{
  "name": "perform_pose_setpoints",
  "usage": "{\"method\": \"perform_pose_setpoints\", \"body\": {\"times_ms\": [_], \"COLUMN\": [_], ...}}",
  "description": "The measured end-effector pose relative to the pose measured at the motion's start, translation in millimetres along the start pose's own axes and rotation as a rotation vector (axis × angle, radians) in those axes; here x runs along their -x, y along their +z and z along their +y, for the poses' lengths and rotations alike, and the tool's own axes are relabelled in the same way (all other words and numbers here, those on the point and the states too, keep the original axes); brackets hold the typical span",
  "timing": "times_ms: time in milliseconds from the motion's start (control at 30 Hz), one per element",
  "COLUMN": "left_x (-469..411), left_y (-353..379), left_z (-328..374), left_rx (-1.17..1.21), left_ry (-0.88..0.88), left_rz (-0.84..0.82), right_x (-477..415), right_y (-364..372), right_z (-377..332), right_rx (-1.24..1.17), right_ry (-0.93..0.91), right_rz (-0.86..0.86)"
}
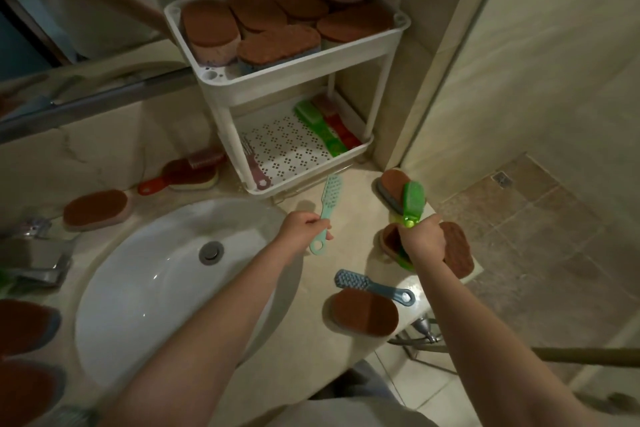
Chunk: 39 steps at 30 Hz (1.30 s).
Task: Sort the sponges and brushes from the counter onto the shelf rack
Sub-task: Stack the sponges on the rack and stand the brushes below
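The left hand [304,229] curls round the handle of a teal brush [327,211], whose head points toward the rack [294,62] standing on the table [356,191]. The right hand [424,239] grips a green brush [412,203] by its handle (head raised over a blue-based sponge [391,182]). The rack's upper tier is packed with brown-topped sponges [277,45]. Its lower tier holds green and red brushes [325,130] along the right side. A grey-blue brush [374,286] lies against a lone sponge [363,312] beside the sink [138,288].

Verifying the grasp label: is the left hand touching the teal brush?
Touching. The head view shows the left hand with its fingers curled round the handle of the teal brush, holding it above the counter.
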State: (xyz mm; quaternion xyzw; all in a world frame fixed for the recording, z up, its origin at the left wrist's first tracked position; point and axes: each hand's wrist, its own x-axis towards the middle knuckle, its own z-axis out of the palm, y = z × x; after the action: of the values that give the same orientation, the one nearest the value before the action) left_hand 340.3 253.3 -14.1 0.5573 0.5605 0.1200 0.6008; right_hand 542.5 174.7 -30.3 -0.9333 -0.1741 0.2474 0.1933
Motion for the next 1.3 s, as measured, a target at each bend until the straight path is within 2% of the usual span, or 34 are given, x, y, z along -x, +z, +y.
{"method": "perform_pose_setpoints", "body": {"times_ms": [200,367,533,800,933,1033,1300], "left_x": [-0.5,-3.3,-4.6,-6.8,-11.0,-15.1,-20.5], "left_y": [5.2,3.0,-18.5,-57.4,-63.0,-64.8,-63.6], "left_z": [2.1,5.7,17.5,21.2,21.7,21.5,26.1], "left_rx": [0.023,0.136,0.24,0.261,0.315,0.307,0.341], "left_ry": [-0.007,0.017,0.065,0.098,0.064,0.046,0.042], "left_rz": [0.009,0.079,0.176,0.361,0.428,0.476,0.52], "right_x": [-1.8,11.3,22.5,12.0,-5.8,-11.3,-26.1], "right_y": [-1.3,-5.4,-0.4,32.8,51.7,63.9,97.2], "right_z": [2.5,-14.6,-68.2,-173.3,-214.2,-232.7,-226.1], "right_rx": [0.009,-0.073,-0.134,-0.095,0.018,0.124,0.278], "right_ry": [-0.031,-0.21,-0.397,-0.609,-0.675,-0.733,-0.748], "right_rz": [0.017,0.057,-0.009,-0.203,-0.3,-0.291,-0.291]}}
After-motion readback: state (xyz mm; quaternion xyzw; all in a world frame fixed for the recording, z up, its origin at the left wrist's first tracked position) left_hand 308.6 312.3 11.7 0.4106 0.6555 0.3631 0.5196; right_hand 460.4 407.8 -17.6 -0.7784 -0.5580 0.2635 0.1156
